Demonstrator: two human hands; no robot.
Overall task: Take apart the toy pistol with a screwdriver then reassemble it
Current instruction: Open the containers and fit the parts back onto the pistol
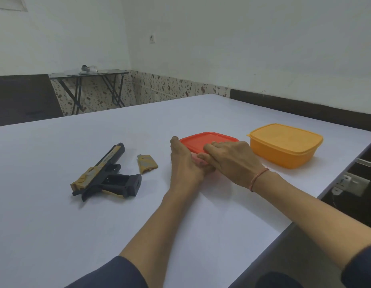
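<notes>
Pistol (105,173) – black with a gold-patterned slide – lies on its side on the left part of the white table (76,235), muzzle pointing away from the person and grip pointing right. The side of the grip that faces up is bare black. A small gold-patterned panel (147,164) lies just beside the grip, apart from it, between the pistol and the hands.

Both hands are on the red box (209,140), which stands near the middle of the table with its lid on. The left hand (184,163) clasps the box's near left corner, thumb (174,140) raised along the left edge; its fingers are hidden under the other hand. The right hand (234,156) lies over the near rim, fingers curled onto the lid and thumb against the side below – a close grip. A thin thread band (258,177) circles the right wrist, and dark sleeves (118,273) show at the bottom edge.

An orange box (284,146), lid on, stands to the right of the red one, apart from it. A folding side table (87,73) stands by the far wall.
</notes>
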